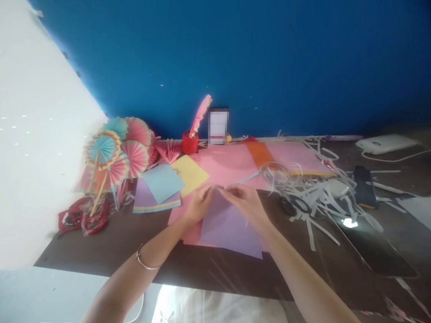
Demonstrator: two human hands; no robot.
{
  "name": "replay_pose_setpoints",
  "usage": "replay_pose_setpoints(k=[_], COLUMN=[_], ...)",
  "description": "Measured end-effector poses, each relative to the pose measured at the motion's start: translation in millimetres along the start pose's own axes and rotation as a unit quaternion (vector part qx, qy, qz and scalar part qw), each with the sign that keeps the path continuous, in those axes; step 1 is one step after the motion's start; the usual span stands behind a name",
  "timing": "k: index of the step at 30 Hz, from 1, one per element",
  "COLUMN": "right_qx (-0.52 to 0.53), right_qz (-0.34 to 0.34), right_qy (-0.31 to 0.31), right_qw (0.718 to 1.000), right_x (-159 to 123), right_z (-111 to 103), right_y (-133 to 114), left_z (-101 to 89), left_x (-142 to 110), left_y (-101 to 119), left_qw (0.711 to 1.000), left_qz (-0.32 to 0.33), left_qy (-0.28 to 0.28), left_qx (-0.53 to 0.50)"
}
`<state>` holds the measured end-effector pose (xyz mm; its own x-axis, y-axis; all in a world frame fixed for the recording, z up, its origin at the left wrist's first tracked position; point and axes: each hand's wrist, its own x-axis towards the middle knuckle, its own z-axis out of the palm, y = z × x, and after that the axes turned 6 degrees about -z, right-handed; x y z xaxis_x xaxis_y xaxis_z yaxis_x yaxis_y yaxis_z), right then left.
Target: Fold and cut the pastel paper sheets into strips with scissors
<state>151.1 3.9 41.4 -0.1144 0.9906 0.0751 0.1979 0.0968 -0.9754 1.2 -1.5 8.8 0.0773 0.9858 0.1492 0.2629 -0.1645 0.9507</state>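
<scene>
A sheet of purple paper (232, 229) lies over larger pink paper, its far end reaching up between my hands. My left hand (200, 202) is closed, thumb and fingers pinching at the far edge of the purple paper. Beside it, my right hand (245, 202) is closed at the same edge, with the fingertips of both hands almost touching. A narrow pale strip shows between them; whether it is a fold of the sheet I cannot tell. Left of my hands lie a light blue sheet (164, 183), a yellow sheet (191, 175) and another purple sheet (143, 196).
Pleated paper fans (103, 150) stand at the left by red scissors (72, 217). A red cup (190, 142) stands near the blue wall. Tangled white strips (313, 197), a phone (377, 246) and a white device (385, 142) occupy the right side. Pink paper (225, 161) spreads across the middle.
</scene>
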Motion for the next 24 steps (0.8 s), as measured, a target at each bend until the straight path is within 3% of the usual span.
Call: replay_pose_setpoints(k=[8, 24], right_qx=[-0.037, -0.076], right_qz=[-0.022, -0.026], right_qy=[0.013, 0.032], right_qw=[0.999, 0.996], right_x=[5, 10], right_z=[-6, -7], right_y=[12, 23], left_z=[-7.5, -6.9], left_x=[-1, 0], left_y=[-1, 4], left_qw=[0.997, 0.999], left_qz=[-0.012, -0.013], left_qy=[0.021, 0.007], left_qx=[0.067, 0.04])
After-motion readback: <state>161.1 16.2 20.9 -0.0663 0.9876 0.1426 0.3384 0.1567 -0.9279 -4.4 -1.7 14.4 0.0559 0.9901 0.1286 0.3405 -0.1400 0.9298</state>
